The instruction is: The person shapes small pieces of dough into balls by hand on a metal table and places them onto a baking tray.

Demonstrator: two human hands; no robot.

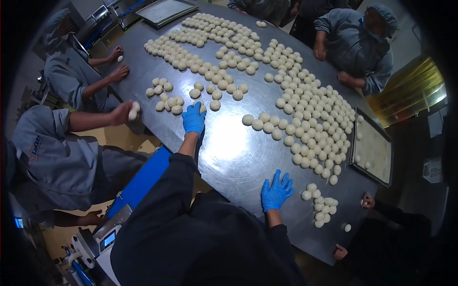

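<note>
My left hand [193, 119], in a blue glove, reaches to the near left part of the steel table [229, 164]. Its fingers curl over a pale dough ball [202, 108], which is partly hidden beneath them. Loose dough balls [215, 105] lie just beyond that hand, and a small cluster [171, 102] sits to its left. My right hand [276, 191], gloved in blue too, rests on the tabletop with its fingers spread and nothing in it. To its right is another small group of dough balls [326, 206].
Many dough balls [312, 114] cover the table's right and far sides. Trays stand at the right edge [374, 148] and far left corner [167, 10]. Co-workers surround the table; one hand [125, 113] at left holds dough. A scale [109, 240] stands at lower left.
</note>
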